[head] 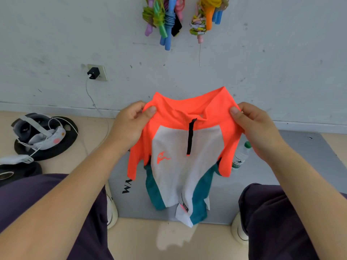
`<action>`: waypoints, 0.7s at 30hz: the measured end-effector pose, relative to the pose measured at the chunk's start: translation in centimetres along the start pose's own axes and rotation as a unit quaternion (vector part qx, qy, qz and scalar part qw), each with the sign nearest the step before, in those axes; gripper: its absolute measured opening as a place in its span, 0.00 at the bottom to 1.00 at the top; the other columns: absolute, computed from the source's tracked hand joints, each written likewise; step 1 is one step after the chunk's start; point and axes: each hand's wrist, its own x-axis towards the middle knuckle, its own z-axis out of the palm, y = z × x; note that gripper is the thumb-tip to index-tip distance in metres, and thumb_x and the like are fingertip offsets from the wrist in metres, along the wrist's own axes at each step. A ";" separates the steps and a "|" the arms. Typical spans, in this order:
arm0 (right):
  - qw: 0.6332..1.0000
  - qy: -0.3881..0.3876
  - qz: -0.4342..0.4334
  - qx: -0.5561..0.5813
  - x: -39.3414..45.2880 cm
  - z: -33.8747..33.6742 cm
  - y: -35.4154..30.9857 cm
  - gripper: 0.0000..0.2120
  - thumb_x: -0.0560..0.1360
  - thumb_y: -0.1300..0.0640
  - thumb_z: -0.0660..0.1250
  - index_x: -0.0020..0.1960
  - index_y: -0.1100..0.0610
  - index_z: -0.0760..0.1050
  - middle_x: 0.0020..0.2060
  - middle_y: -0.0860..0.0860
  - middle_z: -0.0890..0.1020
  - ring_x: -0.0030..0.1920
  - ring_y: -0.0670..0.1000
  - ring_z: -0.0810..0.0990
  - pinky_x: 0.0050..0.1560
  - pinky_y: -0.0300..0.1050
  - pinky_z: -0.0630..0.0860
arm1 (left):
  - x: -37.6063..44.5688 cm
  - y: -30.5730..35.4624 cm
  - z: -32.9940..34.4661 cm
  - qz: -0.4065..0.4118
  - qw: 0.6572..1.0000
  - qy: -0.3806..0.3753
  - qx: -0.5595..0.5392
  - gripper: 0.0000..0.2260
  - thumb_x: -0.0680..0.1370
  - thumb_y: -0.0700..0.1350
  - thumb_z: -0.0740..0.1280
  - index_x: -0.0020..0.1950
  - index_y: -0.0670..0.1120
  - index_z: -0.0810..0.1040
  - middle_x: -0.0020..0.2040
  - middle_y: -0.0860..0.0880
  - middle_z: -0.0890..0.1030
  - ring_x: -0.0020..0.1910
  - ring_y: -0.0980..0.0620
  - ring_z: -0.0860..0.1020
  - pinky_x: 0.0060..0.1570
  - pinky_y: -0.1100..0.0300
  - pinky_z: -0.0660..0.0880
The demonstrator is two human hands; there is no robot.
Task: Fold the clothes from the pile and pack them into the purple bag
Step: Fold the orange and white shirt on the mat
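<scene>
head view: the left hand (pixel 131 124) and right hand (pixel 257 128) hold the orange, white and teal shirt (pixel 185 152) up over the grey mat (pixel 281 175), fingers pinched on its shoulders. it looks light, limp and slippery; the shoulder seams seem the best hold.

Grey mat (pixel 300 156) shows partial black letters "WY"; bottle (pixel 241 156) label unreadable

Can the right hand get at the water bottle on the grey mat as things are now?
Probably not: the right hand grips the shirt, whose orange sleeve partly hangs before the water bottle.
</scene>
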 end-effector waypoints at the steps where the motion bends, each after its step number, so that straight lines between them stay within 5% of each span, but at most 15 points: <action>1: 1.000 0.002 0.010 -0.023 0.0 0.2 0.1 0.16 0.81 0.52 0.61 0.35 0.52 0.70 0.24 0.41 0.68 0.26 0.42 0.64 0.25 0.34 0.60 | 0.0 -0.1 0.1 0.021 0.999 0.002 0.044 0.21 0.77 0.56 0.65 0.42 0.37 0.72 0.33 0.49 0.67 0.32 0.55 0.64 0.33 0.58 0.61; 5: 0.992 -0.045 0.060 -0.103 0.1 0.1 0.3 0.20 0.79 0.43 0.62 0.38 0.58 0.70 0.29 0.48 0.70 0.30 0.47 0.66 0.33 0.43 0.60 | 0.3 0.0 -0.2 0.004 0.978 -0.044 0.203 0.22 0.80 0.59 0.63 0.39 0.40 0.74 0.32 0.51 0.68 0.30 0.57 0.65 0.31 0.63 0.62; 7: 0.969 -0.153 0.097 -0.167 -0.1 -0.7 -0.1 0.28 0.70 0.34 0.67 0.39 0.61 0.74 0.30 0.50 0.74 0.31 0.49 0.70 0.34 0.44 0.65 | 0.3 0.2 -1.0 -0.085 0.955 -0.134 0.249 0.27 0.71 0.70 0.63 0.30 0.47 0.68 0.29 0.52 0.65 0.28 0.55 0.64 0.31 0.60 0.60; 9: 0.916 -0.274 0.135 -0.261 -0.5 -1.5 -0.4 0.24 0.64 0.33 0.73 0.39 0.55 0.80 0.30 0.46 0.80 0.30 0.45 0.75 0.32 0.39 0.70 | 0.0 0.5 -2.1 -0.174 0.911 -0.267 0.260 0.30 0.62 0.75 0.69 0.26 0.49 0.66 0.25 0.54 0.68 0.26 0.57 0.66 0.29 0.64 0.61; 12: 0.900 -0.318 0.140 -0.264 -0.6 -2.5 -0.1 0.18 0.66 0.38 0.76 0.42 0.53 0.82 0.37 0.50 0.85 0.36 0.45 0.81 0.42 0.41 0.74 | -0.2 0.1 -3.6 -0.211 0.876 -0.373 0.221 0.32 0.58 0.68 0.77 0.43 0.40 0.81 0.43 0.43 0.85 0.39 0.53 0.79 0.45 0.58 0.74; 14: 0.934 -0.289 0.114 -0.174 -0.6 -2.7 0.1 0.15 0.70 0.41 0.71 0.48 0.51 0.83 0.43 0.49 0.86 0.46 0.45 0.84 0.52 0.45 0.76 | -0.1 -0.3 -3.7 -0.196 0.916 -0.322 0.139 0.33 0.64 0.64 0.77 0.54 0.37 0.81 0.52 0.40 0.84 0.47 0.49 0.82 0.55 0.53 0.75; 17: 0.965 -0.244 0.088 -0.050 -0.6 -2.1 0.3 0.15 0.72 0.42 0.66 0.51 0.51 0.82 0.47 0.49 0.86 0.48 0.48 0.84 0.49 0.44 0.79 | -0.2 -0.3 -2.9 -0.157 0.958 -0.238 0.003 0.17 0.73 0.57 0.71 0.54 0.46 0.83 0.52 0.49 0.85 0.50 0.54 0.83 0.56 0.58 0.76; 21: 0.948 -0.274 0.138 -0.080 -0.5 -3.0 0.1 0.24 0.63 0.36 0.76 0.48 0.54 0.83 0.43 0.52 0.87 0.42 0.50 0.85 0.39 0.41 0.80 | 0.1 -0.2 -3.0 -0.131 0.969 -0.164 0.131 0.23 0.69 0.67 0.72 0.44 0.48 0.82 0.36 0.55 0.81 0.34 0.59 0.77 0.40 0.60 0.71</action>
